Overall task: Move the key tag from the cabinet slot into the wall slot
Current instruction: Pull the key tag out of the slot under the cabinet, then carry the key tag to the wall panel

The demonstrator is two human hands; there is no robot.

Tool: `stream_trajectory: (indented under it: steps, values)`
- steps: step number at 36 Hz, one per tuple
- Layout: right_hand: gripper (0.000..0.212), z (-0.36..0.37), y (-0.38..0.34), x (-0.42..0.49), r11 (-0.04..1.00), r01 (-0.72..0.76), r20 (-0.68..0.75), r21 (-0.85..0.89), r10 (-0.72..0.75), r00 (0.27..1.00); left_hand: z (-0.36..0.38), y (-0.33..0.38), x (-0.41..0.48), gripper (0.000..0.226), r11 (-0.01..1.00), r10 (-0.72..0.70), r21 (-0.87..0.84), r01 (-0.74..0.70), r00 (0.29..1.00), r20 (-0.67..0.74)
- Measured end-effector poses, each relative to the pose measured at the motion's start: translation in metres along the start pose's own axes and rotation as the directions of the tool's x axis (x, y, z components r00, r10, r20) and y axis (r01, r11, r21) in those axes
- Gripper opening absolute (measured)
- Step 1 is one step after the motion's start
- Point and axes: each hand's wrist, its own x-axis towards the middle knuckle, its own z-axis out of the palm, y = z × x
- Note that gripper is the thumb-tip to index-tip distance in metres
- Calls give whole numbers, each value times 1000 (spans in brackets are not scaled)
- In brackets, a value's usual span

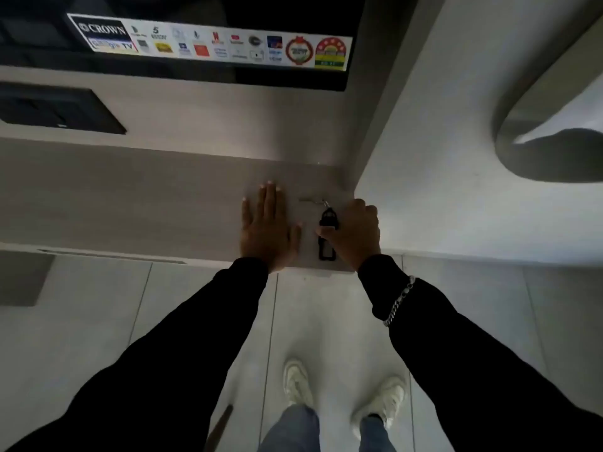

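Pale grey cabinet top (130,203) runs across the scene below a dark television (195,70) that carries a strip of logo stickers (212,44), and it ends at a white wall (440,207) on the right. At the right end of that top lies the key tag (327,236), a black piece with a small metal ring at its far end, reaching toward the near edge; whether it sits in a slot cannot be told. The right hand (354,233) is on it, fingers (326,236) curled together and pinching the tag near its middle. Just left of the tag, and apart from it, the left hand (266,228) lies palm down on the surface, fingers straight and only slightly spread, holding nothing. Both arms wear black sleeves, and a silver chain bracelet (399,300) sits over the right cuff. Near, below the cabinet edge, pale floor tiles (326,321) and two light shoes (295,383) show.
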Motion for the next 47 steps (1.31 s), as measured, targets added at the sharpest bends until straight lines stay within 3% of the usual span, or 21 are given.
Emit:
stream_trajectory:
  steps: [12,18,26,31,38,43,47]
  values:
    - [30,-25,28,4,978,-152,-57,144,162,985,2,1,3,81,1000,3,-5,-3,1000,-24]
    - [4,-52,38,-13,860,-245,67,449,240,968,-2,2,1,78,1000,22,0,-22,1000,-10]
    - [13,-114,59,-61,721,-272,188,638,196,962,-10,32,-14,70,986,166,-55,-160,977,131]
    - [10,-160,93,-96,617,-276,204,737,186,961,-20,89,-38,60,947,306,-136,-292,947,96]
    - [9,-235,162,-145,549,-189,157,814,106,982,-42,224,-81,52,764,436,-400,-506,862,-258]
    - [13,-286,215,-186,482,-123,124,867,29,992,-55,316,-108,60,664,550,-413,-623,781,-295]
    - [11,-339,267,-216,466,-83,81,881,23,996,-44,388,-129,58,673,533,-447,-589,805,-258]
